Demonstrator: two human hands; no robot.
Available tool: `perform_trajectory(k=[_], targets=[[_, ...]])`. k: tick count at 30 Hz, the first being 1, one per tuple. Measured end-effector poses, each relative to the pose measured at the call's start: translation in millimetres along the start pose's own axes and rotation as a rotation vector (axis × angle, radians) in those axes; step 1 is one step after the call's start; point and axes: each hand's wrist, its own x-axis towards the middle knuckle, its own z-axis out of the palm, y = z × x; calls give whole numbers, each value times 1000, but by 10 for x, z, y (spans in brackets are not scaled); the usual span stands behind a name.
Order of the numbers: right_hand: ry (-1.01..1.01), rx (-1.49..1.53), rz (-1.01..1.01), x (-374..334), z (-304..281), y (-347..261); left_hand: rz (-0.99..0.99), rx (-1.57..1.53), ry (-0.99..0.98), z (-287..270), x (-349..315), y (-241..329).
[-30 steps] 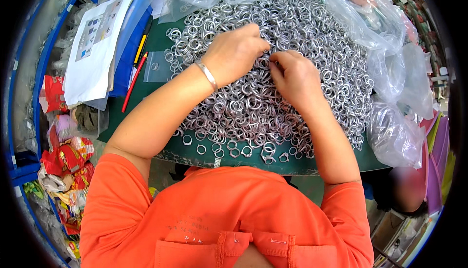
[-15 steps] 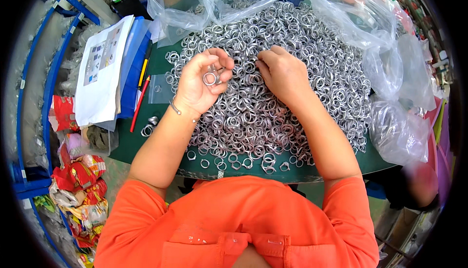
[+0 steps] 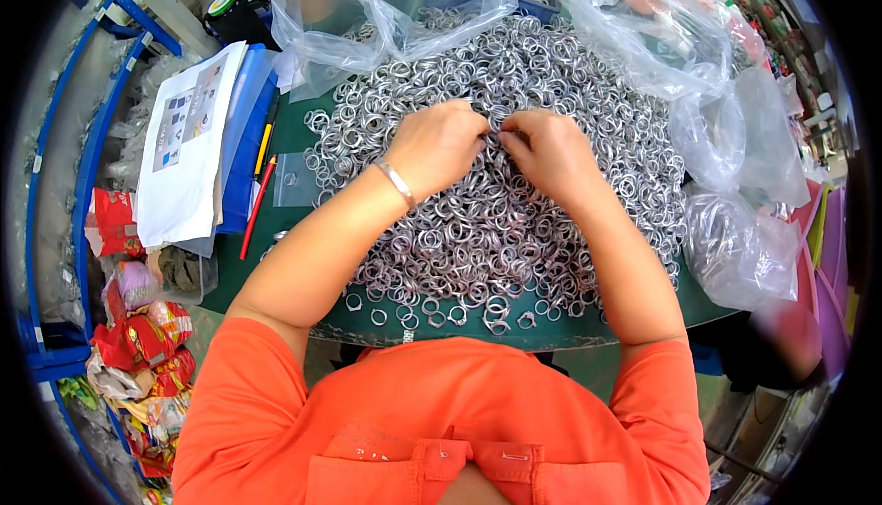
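Observation:
A wide heap of silver metal rings [image 3: 478,248], many with a small lug on the side, covers the table in front of me. Over the middle of the heap, my left hand [image 3: 439,147] is palm down with its fingers curled closed. My right hand [image 3: 554,154] faces it from the right, thumb and index finger pinched together. Only a small gap separates the fingertips of the two hands, just above the rings. Whatever either hand grips is hidden behind the fingers. A few loose rings [image 3: 496,312] lie along the near table edge.
Clear plastic bags [image 3: 643,27] drape over the heap's far and right sides. At left lie papers [image 3: 188,142] on a blue tray, a red pencil [image 3: 258,211] and a small clear bag [image 3: 292,181]. A blue bin [image 3: 537,7] of rings stands behind. Blue shelving [image 3: 90,165] runs along the left.
My left hand, palm up with rings in its curled fingers before, has turned palm down and moved right toward my right hand. My right hand stays over the heap, still pinched.

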Motion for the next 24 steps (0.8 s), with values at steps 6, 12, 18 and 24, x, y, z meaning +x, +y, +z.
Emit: perform_trajectory(k=[6, 12, 18, 24], targets=[[-95, 142, 51, 82, -56, 21, -31, 58, -32, -12, -60, -12], [-103, 1509, 452, -112, -322, 240, -35, -30, 190, -181, -38, -87], [-92, 1344, 491, 14, -250, 143, -69, 150, 66, -79, 170, -149], [-32, -72, -6, 114, 47, -38, 25, -146, 253, -97, 35, -127]])
